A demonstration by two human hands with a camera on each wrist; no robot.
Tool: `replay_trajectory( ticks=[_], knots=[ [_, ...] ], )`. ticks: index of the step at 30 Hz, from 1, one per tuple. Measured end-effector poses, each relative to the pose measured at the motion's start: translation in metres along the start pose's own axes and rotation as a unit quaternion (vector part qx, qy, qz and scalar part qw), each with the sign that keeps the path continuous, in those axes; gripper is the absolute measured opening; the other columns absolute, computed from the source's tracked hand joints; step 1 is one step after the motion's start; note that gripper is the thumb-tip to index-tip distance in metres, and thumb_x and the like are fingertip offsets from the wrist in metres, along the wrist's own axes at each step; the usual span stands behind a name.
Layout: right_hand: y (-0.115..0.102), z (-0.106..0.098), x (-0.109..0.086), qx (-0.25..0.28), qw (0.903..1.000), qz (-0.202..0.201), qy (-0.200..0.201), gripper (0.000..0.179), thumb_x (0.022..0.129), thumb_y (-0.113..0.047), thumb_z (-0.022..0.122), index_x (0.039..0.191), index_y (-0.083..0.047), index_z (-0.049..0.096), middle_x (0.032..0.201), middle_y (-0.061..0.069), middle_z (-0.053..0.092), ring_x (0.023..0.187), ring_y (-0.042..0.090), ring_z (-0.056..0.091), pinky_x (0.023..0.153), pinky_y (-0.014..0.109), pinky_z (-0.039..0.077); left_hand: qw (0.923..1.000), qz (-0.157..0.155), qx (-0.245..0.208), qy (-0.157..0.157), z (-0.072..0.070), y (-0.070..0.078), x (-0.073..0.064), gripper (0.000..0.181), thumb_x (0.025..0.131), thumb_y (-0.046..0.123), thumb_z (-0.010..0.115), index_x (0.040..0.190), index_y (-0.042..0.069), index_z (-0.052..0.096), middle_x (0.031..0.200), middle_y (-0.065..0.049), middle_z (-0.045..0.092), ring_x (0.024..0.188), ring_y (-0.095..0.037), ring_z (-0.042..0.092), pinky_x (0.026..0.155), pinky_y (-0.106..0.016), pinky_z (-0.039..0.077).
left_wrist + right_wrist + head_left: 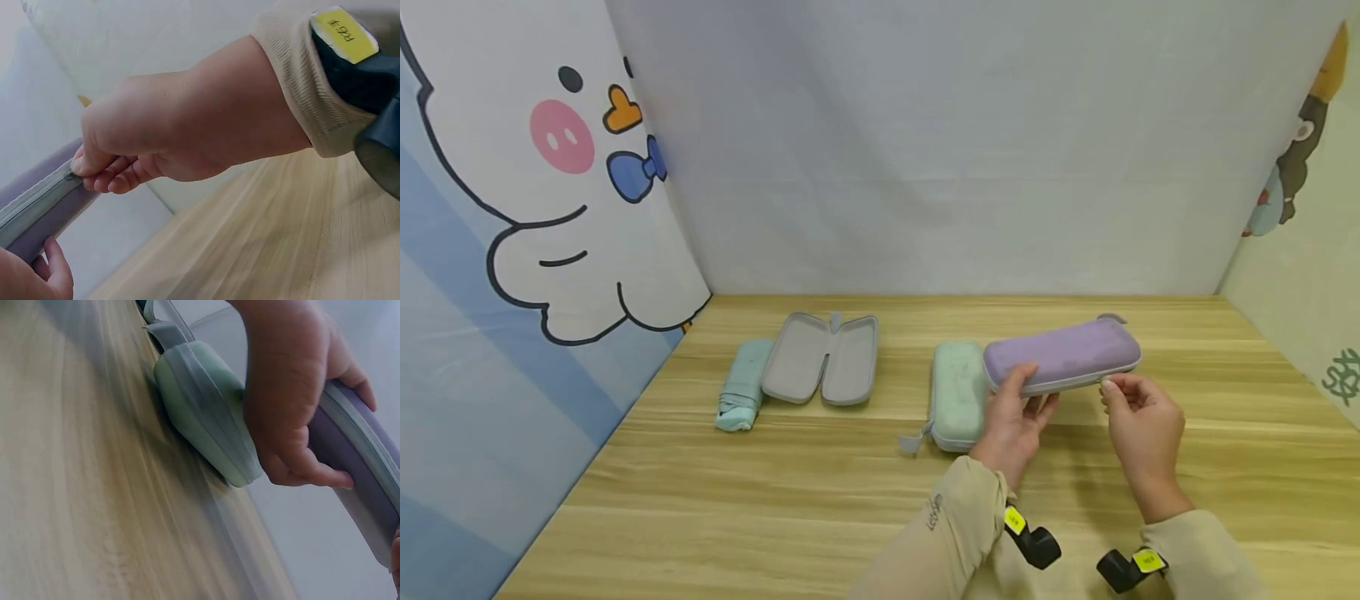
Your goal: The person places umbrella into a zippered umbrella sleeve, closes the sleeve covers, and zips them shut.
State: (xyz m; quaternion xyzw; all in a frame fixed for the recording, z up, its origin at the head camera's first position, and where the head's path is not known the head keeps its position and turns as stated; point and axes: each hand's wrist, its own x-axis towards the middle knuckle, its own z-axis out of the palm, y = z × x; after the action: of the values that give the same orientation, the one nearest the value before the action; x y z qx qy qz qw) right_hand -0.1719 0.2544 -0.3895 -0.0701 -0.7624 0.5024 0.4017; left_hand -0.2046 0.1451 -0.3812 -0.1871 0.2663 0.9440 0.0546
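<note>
A long purple zippered case (1063,354) is held up off the table, tilted slightly with its right end higher. My left hand (1011,425) grips its left end, the thumb on top and the fingers underneath. At the front edge, toward the right end, my right hand (1146,421) pinches the zipper, as the left wrist view shows on the grey zipper band (37,200). The pull itself is hidden by the fingertips. The case looks closed. Just left of it, a mint green zippered case (958,396) lies on the table, closed, its grey tab toward the front left.
An open grey case (797,358) lies spread on the table's left half. Beside it is a folded teal umbrella-like bundle (743,385). The wooden table (775,517) meets a pale back wall (925,150) and printed side curtains (467,375).
</note>
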Motion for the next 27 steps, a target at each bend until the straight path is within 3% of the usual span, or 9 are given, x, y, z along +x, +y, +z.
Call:
replay_trajectory(
  ticks=[7, 14, 19, 22, 27],
  knots=[
    [0.003, -0.005, 0.006, 0.021, 0.999, 0.038, 0.008, 0.007, 0.084, 0.005, 0.063, 0.08, 0.01, 0.063, 0.062, -0.022, 0.055, 0.054, -0.005, 0.054, 0.051, 0.01, 0.045, 0.9998, 0.011, -0.004, -0.017, -0.003, -0.002, 0.0, 0.04, 0.069, 0.004, 0.069, 0.105, 0.009, 0.053, 0.093, -0.012, 0.054, 0.078, -0.025, 0.055, 0.08, -0.045, 0.049],
    [-0.001, -0.002, 0.005, 0.091, 0.9918, 0.089, -0.002, 0.009, 0.084, 0.006, 0.062, 0.076, 0.003, 0.062, 0.06, -0.015, 0.059, 0.054, -0.002, 0.057, 0.051, 0.012, 0.046, 0.9997, 0.008, -0.023, -0.007, -0.001, -0.003, 0.001, 0.029, 0.073, 0.008, 0.069, 0.097, 0.007, 0.054, 0.088, -0.008, 0.056, 0.077, -0.02, 0.054, 0.077, -0.036, 0.049],
    [-0.003, 0.001, -0.002, 0.097, 0.9917, 0.078, -0.031, 0.005, 0.084, 0.008, 0.062, 0.08, 0.011, 0.061, 0.062, -0.011, 0.06, 0.056, 0.0, 0.058, 0.052, 0.013, 0.046, 0.9996, 0.02, -0.013, -0.016, 0.002, 0.001, 0.002, 0.039, 0.075, 0.017, 0.068, 0.107, 0.01, 0.047, 0.088, -0.008, 0.054, 0.077, -0.019, 0.051, 0.073, -0.03, 0.045],
    [-0.003, 0.002, -0.005, 0.071, 0.9954, 0.053, -0.038, 0.007, 0.084, 0.008, 0.061, 0.083, 0.015, 0.06, 0.063, -0.014, 0.058, 0.056, -0.002, 0.057, 0.052, 0.013, 0.046, 0.9996, 0.022, -0.004, -0.019, 0.003, 0.002, 0.001, 0.045, 0.075, 0.019, 0.067, 0.112, 0.012, 0.043, 0.094, -0.013, 0.054, 0.082, -0.024, 0.054, 0.078, -0.037, 0.047],
    [-0.003, 0.001, -0.004, 0.047, 0.9973, 0.053, -0.02, 0.009, 0.086, 0.004, 0.062, 0.085, 0.014, 0.061, 0.062, -0.02, 0.057, 0.056, -0.004, 0.056, 0.053, 0.012, 0.046, 0.9992, 0.016, -0.023, -0.027, 0.003, 0.002, -0.001, 0.048, 0.076, 0.015, 0.067, 0.116, 0.01, 0.041, 0.102, -0.018, 0.052, 0.086, -0.029, 0.056, 0.082, -0.046, 0.048]
  ],
)
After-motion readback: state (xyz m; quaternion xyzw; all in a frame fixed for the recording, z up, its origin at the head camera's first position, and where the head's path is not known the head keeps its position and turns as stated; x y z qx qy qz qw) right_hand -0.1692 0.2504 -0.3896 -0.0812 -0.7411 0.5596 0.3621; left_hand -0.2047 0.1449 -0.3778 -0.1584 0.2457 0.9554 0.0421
